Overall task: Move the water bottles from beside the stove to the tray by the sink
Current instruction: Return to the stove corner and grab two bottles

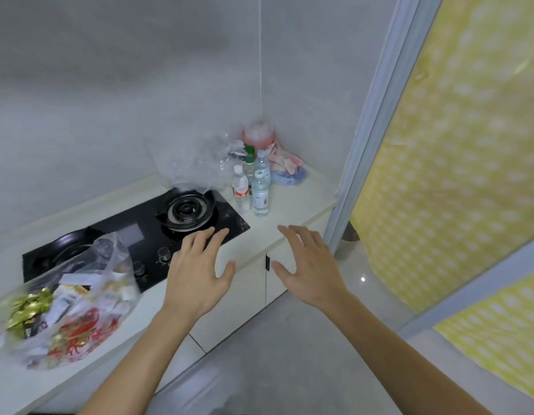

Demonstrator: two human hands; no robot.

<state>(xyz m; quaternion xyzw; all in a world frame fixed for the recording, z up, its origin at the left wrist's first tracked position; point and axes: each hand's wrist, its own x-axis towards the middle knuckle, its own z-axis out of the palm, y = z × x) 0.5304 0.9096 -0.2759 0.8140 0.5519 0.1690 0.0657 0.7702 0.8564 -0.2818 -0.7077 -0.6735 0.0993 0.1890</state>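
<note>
Three water bottles stand upright on the white counter [292, 205] just right of the black stove [146, 235]. One has a white cap and a red label [240, 190], one a pale blue cap and a green-white label [261, 187], and one a green cap [249, 163] behind them. My left hand [200, 271] hovers over the stove's front right corner with fingers spread and holds nothing. My right hand [310, 265] is stretched out over the counter edge, fingers straight, empty. Both hands are short of the bottles. No tray or sink is in view.
A clear plastic bag [200, 163] and a pink container [257, 136] crowd the corner behind the bottles, with crumpled wrappers [285, 169] to their right. A bag full of packets [68, 307] lies on the counter at the left. A yellow dotted door [457, 151] stands at the right.
</note>
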